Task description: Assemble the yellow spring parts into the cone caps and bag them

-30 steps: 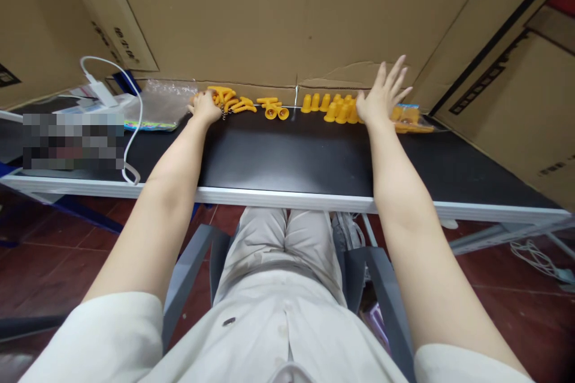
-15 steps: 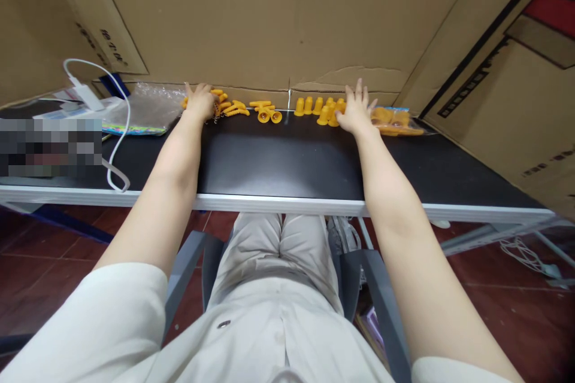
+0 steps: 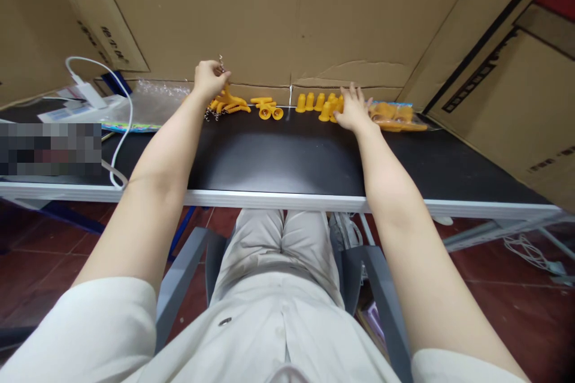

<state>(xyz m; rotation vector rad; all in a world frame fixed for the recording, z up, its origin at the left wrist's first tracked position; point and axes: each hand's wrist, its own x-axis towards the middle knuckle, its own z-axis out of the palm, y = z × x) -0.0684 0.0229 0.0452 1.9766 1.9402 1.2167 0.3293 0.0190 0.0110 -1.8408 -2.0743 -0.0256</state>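
My left hand (image 3: 209, 79) is closed on a yellow-handled corkscrew (image 3: 221, 63), whose metal spiral points up beyond the fingers. It is raised just above a pile of similar yellow corkscrews (image 3: 228, 104) with loose spirals showing. To the right lie a few yellow pieces (image 3: 271, 110), two with round cup ends facing me. Several yellow bell-shaped cups (image 3: 309, 102) stand along the back of the table. My right hand (image 3: 354, 112) rests over the right end of these cups with fingers spread, hiding some of them.
A clear bag with yellow parts (image 3: 395, 117) lies right of my right hand. At the left are a clear plastic bag (image 3: 155, 102), a white cable (image 3: 129, 109) and a blurred patch. Cardboard walls (image 3: 251, 18) enclose the back and sides of the black table (image 3: 278, 161).
My left hand has lifted up and right from the pile, bringing out a corkscrew with its spiral upward. My right hand stays at the cups.
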